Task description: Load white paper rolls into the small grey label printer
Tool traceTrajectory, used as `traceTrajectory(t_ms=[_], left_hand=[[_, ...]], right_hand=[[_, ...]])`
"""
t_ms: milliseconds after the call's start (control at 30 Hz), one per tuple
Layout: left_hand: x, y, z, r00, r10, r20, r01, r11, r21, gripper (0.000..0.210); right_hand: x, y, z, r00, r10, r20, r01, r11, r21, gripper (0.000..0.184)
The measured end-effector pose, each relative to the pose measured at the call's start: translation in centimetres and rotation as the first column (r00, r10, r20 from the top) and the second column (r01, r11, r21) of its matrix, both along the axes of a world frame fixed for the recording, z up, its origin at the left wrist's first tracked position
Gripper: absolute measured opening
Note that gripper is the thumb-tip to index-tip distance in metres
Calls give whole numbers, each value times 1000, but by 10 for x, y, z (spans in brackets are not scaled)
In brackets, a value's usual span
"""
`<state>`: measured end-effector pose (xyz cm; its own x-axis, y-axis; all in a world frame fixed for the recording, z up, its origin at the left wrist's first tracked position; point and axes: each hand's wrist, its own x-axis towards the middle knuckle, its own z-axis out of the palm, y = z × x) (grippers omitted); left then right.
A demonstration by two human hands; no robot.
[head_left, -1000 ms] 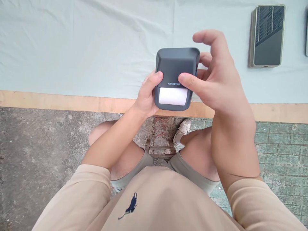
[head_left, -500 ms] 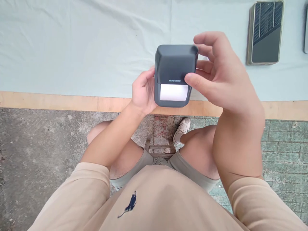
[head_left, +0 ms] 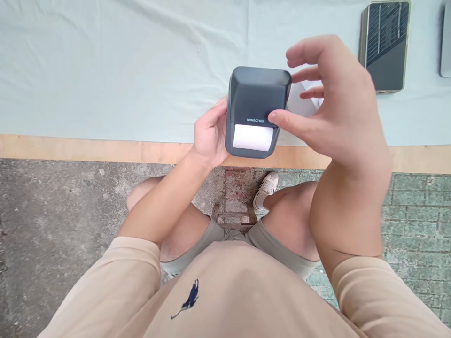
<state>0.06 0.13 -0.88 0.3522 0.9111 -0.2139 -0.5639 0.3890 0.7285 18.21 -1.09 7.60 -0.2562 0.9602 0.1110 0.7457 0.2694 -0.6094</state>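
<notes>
A dark grey label printer (head_left: 260,96) marked NIIMBOT is held up over the table's front edge, with a white strip across its lower face. My left hand (head_left: 210,134) grips it from the left side and beneath; most of those fingers are hidden behind it. On the other side, my right hand (head_left: 343,103) is open with fingers spread. Its thumb tip overlaps the printer's right edge, while the other fingers stand mostly clear of it. Partly covered by the right hand's fingers is a white object (head_left: 301,99), its kind unclear.
A pale cloth (head_left: 123,70) covers the table, which has a bare wooden front edge (head_left: 88,144). At the back right lies a dark, glossy rectangular device (head_left: 387,47), with a grey object (head_left: 446,44) cut off at the frame's side. My knees are below the table edge.
My right hand's fingers have spread and drawn away from the printer's right side, showing more of the white object behind. The left hand and printer stay nearly still.
</notes>
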Motion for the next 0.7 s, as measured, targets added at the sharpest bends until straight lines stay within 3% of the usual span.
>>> traceTrajectory(t_ms=[100, 167, 233, 300, 367, 500, 600, 700], left_hand=[[0, 1, -3, 999, -27, 27, 26, 999, 37, 30], [0, 1, -5, 999, -21, 28, 20, 999, 44, 30], [-1, 1, -5, 1000, 28, 8, -28, 1000, 8, 32], [-1, 1, -3, 996, 82, -20, -83, 996, -32, 37], [0, 1, -1, 997, 70, -30, -71, 997, -30, 37], [2, -3, 1, 998, -59, 16, 57, 995, 82, 20], [3, -6, 0, 994, -108, 0, 107, 984, 143, 24], [3, -8, -2, 987, -145, -64, 155, 971, 181, 35]], right_hand=[[1, 0, 2, 992, 111, 52, -110, 994, -27, 56], [-2, -2, 4, 991, 113, 77, -114, 993, 12, 57], [-7, -5, 6, 999, -32, 14, 30, 987, 156, 43], [-12, -8, 8, 971, -206, -118, 234, 918, 322, 19], [-16, -9, 9, 954, -235, -183, 289, 884, 368, 16], [-18, -7, 7, 995, -96, -18, 98, 983, 158, 10], [-17, -3, 3, 965, -132, 227, 133, 991, 8, 12], [-16, -2, 0, 899, -69, 432, 117, 989, -86, 26]])
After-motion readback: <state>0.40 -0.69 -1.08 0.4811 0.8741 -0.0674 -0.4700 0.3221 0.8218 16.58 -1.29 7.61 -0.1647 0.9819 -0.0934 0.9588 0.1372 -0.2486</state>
